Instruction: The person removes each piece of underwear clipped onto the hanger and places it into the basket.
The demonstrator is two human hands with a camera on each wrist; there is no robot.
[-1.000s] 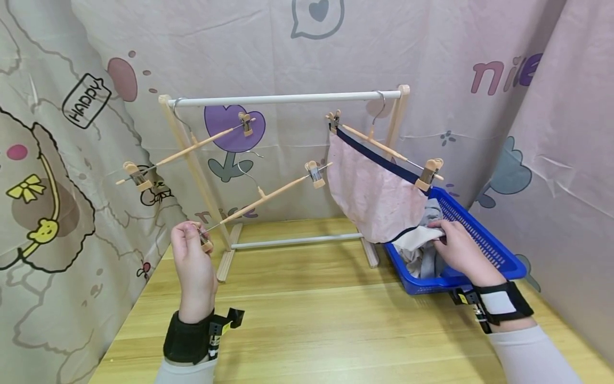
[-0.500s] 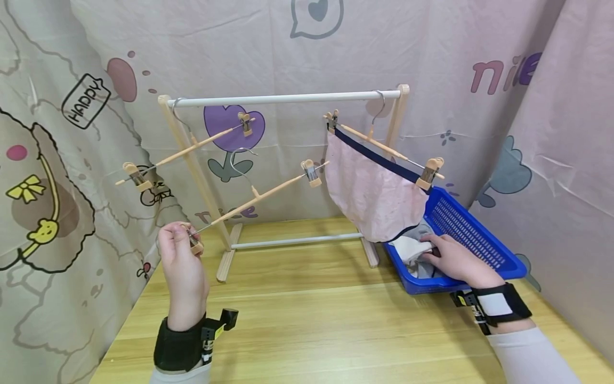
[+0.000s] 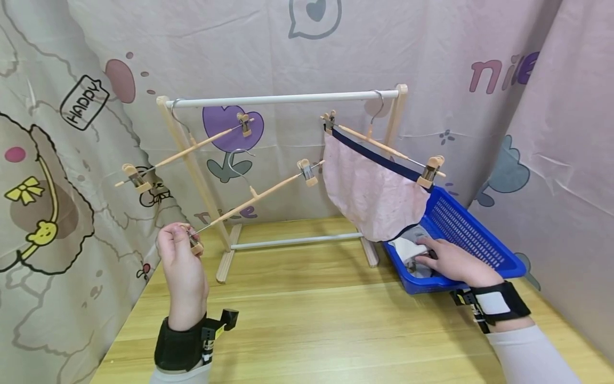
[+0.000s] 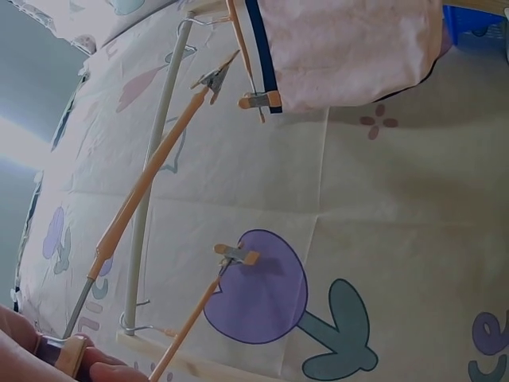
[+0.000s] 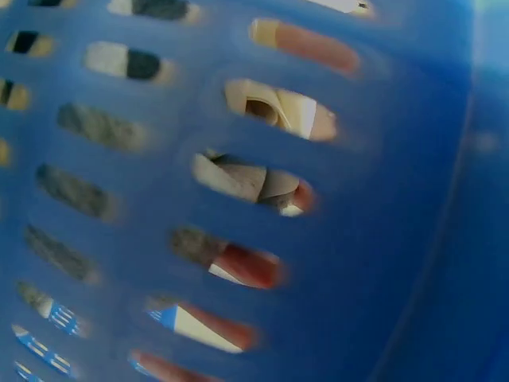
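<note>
My left hand (image 3: pixel 181 269) grips one end clip of a wooden clip hanger (image 3: pixel 275 188), held up in front of the rack. In the left wrist view the fingers (image 4: pixel 28 358) wrap around that clip, and the hanger's bar (image 4: pixel 147 179) slants upward from it. My right hand (image 3: pixel 458 262) reaches into the blue basket (image 3: pixel 484 240) and pinches a piece of white cloth (image 3: pixel 406 249) among grey fabric. Basket wall (image 5: pixel 374 207) fills most of the right wrist view; bits of cloth and fingers show through its slots.
A drying rack with a white top rail (image 3: pixel 283 100) stands at the back of the wooden table (image 3: pixel 307 325). From it hang another clip hanger (image 3: pixel 194 146) at left and pink underpants (image 3: pixel 374 186) with a dark waistband, clipped to a hanger at right, partly covering the basket.
My right hand has lowered deeper into the basket with the white cloth. My left hand has shifted slightly left with the hanger, whose hook has turned a little.
</note>
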